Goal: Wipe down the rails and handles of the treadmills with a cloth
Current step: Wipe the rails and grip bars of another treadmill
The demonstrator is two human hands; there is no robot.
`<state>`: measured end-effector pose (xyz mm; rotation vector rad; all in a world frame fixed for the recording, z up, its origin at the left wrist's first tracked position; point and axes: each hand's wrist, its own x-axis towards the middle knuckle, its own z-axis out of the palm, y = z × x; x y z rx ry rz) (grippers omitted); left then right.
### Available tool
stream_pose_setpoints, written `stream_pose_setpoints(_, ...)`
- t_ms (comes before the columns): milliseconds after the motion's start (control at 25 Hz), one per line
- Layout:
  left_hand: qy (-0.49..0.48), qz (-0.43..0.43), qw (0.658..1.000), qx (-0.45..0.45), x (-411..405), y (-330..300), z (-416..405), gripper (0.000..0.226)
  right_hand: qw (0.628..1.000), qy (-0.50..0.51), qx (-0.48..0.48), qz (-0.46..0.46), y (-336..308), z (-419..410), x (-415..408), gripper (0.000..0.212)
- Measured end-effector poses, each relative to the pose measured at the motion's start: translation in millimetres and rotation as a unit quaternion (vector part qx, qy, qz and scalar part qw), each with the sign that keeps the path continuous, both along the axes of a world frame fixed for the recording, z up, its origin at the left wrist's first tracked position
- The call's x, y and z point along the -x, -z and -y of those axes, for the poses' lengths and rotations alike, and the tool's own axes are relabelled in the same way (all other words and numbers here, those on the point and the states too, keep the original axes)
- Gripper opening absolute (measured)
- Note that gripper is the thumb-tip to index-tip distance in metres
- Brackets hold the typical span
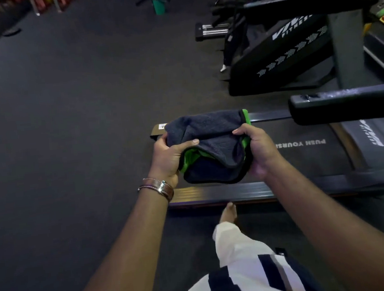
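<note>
- left hand and right hand each grip a side of folded dark grey cloth with green trim
- cloth held above black treadmill belt, near black handrail

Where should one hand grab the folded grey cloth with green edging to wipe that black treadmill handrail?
Probably the bunched near edge of the grey cloth with green edging, coming from the right, where the right hand already grips it. The flat far panel then hangs free towards the black treadmill handrail, which lies on that side.
</note>
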<state>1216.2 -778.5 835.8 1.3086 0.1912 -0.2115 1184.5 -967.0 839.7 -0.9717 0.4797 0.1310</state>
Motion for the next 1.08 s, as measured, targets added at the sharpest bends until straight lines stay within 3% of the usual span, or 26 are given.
stream_pose_setpoints(120, -0.023, 0.005, 1.0, -0.001, -96.5, 10.5, 8.0, 0.052, 0.999, -0.006, -0.049, 0.003, 1.9, 9.4, -98.6, 0.035)
stream_pose_setpoints(360, -0.05, -0.015, 0.999, 0.013, -350.3, 4.5, 66.2, 0.032, 0.997, 0.05, -0.046, -0.026, -16.6, 47.3, -356.6, 0.037)
stream_pose_setpoints(600, 0.014, -0.04, 0.999, 0.028, -511.0, -17.1, 131.1, 0.043, 0.996, 0.068, -0.035, -0.039, -36.1, 115.4, -493.8, 0.035)
stream_pose_setpoints(800, 0.247, -0.036, 0.968, 0.016, -592.5, -12.9, 168.0, 0.094, 0.985, 0.159, -0.027, -0.058, -27.2, 164.4, -547.7, 0.029)
stream_pose_setpoints(960, 0.425, -0.007, 0.905, -0.003, -655.2, -15.2, 226.1, 0.1, 0.931, 0.36, -0.001, -0.064, -19.1, 206.2, -553.5, 0.017)
stream_pose_setpoints(1080, 0.521, -0.018, 0.853, 0.027, -670.2, -25.9, 279.3, 0.086, 0.873, 0.483, -0.022, -0.063, -19.1, 218.6, -532.3, 0.018)
